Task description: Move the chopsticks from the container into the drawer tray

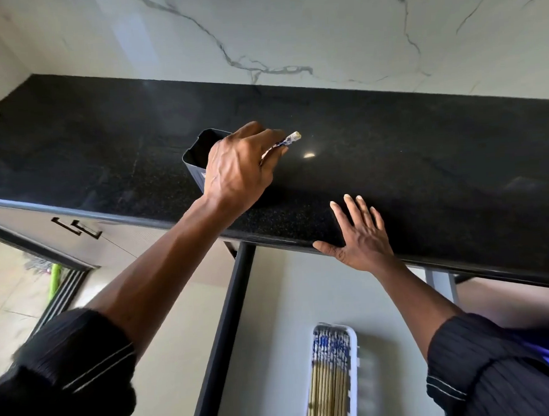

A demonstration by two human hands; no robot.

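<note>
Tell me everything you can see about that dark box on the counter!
The dark, thin-walled rectangular container has rounded corners and an open top, with a pale label low on its front. It stands upright on the black speckled stone countertop, near the front edge. The left hand, pinching a blue-and-white patterned chopstick, hides its right side; contact is unclear. Its inside looks dark.

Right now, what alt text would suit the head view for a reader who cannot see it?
The left hand grips chopsticks with blue-patterned ends at a black container on a dark countertop. The right hand lies flat on the counter's front edge. Below, a white tray in the open drawer already holds a row of matching chopsticks.
</note>
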